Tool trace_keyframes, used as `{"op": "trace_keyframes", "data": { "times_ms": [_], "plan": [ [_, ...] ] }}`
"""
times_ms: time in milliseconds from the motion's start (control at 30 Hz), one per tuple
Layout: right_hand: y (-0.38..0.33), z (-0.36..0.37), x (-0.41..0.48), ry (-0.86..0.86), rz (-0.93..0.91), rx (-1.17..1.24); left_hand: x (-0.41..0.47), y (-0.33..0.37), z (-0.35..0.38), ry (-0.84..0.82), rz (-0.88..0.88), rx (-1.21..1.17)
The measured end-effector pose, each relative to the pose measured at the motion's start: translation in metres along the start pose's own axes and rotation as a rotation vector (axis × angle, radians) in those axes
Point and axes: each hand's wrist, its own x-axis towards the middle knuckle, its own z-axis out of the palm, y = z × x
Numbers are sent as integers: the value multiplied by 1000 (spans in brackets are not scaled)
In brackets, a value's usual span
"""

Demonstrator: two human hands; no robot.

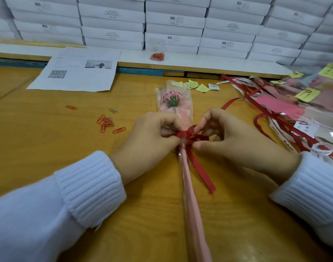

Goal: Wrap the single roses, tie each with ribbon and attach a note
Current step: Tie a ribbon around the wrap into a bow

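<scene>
Head view had the wrapped rose [174, 103] lying flat on the bench [48, 133], bloom pointing away and its long pink stem running back toward the person. Both hands were at the red ribbon [187, 136] round the neck of the wrap, left hand [152, 138] pinching the loop on its side, right hand [231, 140] pinching the other side. Looked to me like the tying step was nearly done, so I'd guess the next move called for snugging that ribbon evenly, then fetching a yellow note [202, 88] and a paper clip [119, 130].
</scene>
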Motion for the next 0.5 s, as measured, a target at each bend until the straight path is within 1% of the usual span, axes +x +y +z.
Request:
{"op": "trace_keyframes", "data": {
  "times_ms": [100,200,300,333,367,433,467,500],
  "plan": [
    [0,-3,0,-2,24,1,1,-2,0,14,-14,9],
    [-8,-23,-1,-64,128,-83,2,-5,0,60,-43,32],
    [-16,-38,-3,-254,309,-330,4,-6,0,86,-59,58],
    [-17,-39,-4,-255,341,-429,4,-6,1,79,-63,53],
    [-16,-38,-3,-196,327,-513,4,-6,1,68,-65,44],
    [-14,-32,-2,37,194,-594,4,-6,2,49,-63,28],
    [-13,-28,-1,133,110,-585,4,-6,2,44,-61,22],
    [-14,-23,-1,175,42,-540,3,-5,2,42,-59,16]
  ]
}}
